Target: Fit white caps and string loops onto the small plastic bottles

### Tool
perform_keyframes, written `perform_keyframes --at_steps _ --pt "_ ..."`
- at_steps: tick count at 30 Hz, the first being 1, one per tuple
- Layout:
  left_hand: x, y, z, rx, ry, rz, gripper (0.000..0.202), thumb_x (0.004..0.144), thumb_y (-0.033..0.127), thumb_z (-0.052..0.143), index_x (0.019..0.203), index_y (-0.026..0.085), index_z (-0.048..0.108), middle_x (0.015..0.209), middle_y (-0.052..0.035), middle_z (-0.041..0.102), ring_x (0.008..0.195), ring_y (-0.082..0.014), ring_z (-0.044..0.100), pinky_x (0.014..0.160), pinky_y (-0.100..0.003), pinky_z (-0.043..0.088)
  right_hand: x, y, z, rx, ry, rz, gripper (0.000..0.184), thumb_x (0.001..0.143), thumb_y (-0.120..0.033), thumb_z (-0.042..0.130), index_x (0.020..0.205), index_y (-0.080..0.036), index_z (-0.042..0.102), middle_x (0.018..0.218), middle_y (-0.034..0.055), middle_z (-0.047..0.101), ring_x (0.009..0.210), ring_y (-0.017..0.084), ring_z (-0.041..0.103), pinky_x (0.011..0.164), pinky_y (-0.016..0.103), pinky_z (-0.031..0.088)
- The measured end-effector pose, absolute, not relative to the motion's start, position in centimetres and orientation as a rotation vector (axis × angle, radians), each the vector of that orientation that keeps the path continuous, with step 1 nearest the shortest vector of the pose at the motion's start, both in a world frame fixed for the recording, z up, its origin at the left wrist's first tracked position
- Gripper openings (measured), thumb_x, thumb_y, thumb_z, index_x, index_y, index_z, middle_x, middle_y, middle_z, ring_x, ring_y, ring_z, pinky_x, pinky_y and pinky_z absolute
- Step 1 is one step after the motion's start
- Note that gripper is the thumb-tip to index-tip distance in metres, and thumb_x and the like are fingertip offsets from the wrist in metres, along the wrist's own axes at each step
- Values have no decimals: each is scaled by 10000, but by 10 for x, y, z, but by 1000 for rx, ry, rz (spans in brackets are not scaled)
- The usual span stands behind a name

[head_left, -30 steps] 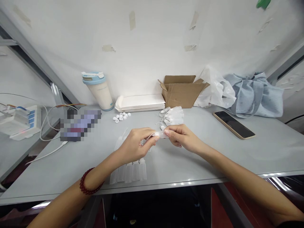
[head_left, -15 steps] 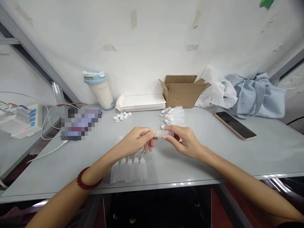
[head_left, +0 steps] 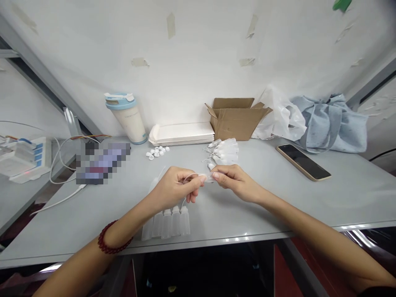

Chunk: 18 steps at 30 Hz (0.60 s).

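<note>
Between my hands, above the grey table, is a small translucent plastic bottle (head_left: pixel 209 177), mostly covered by fingers. My left hand (head_left: pixel 182 185) pinches its neck end, where a thin white tube curves over the fingers. My right hand (head_left: pixel 232 180) is closed round the body end. A row of several similar bottles (head_left: pixel 167 225) with thin tubes lies below my left hand, partly hidden by the wrist. Beyond my right hand lies a pile of bottles (head_left: pixel 227 152) with tubes. Several small white caps (head_left: pixel 157 152) are scattered behind my left hand.
Along the wall stand a tumbler (head_left: pixel 128 119), white flat cartons (head_left: pixel 182 133), an open cardboard box (head_left: pixel 238 121), a plastic bag (head_left: pixel 280 117) and a blue cloth bag (head_left: pixel 337 126). A phone (head_left: pixel 305 163) lies right; a blurred device (head_left: pixel 103 163) and power strip (head_left: pixel 34 159) are left.
My right hand has closed further over the bottle, its thumb moving up along it, so less of the body shows. The whole view has shifted slightly.
</note>
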<state>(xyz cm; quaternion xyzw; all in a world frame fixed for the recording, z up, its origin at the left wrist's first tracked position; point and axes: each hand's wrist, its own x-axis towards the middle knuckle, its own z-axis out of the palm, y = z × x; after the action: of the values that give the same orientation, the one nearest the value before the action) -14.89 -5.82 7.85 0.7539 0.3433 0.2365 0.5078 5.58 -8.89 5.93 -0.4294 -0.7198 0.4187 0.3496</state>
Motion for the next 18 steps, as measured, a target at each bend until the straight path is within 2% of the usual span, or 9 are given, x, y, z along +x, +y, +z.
perform_keyframes --at_steps 6,12,18 --pt "-151 -59 78 2129 730 621 280 852 203 531 585 142 585 530 11 585 494 -79 507 487 -184 377 58 -82 53 -975 -1576 1602 433 874 -532 511 670 -150 512 506 -93 227 458 56 163 442 229 132" --pt "-150 -61 73 2521 575 813 243 842 168 494 606 158 549 493 27 468 487 -88 379 498 -227 314 63 -80 56 -1011 -1473 1853 425 854 -492 576 622 -146 493 511 -96 185 463 50 145 440 232 88" --pt "-152 -61 64 2686 528 820 183 851 159 470 697 159 570 549 16 524 507 -95 451 512 -217 338 68 -77 52 -1031 -1403 2006 409 864 -477 569 662 -121 561 489 -104 181 441 44 130 402 212 80"
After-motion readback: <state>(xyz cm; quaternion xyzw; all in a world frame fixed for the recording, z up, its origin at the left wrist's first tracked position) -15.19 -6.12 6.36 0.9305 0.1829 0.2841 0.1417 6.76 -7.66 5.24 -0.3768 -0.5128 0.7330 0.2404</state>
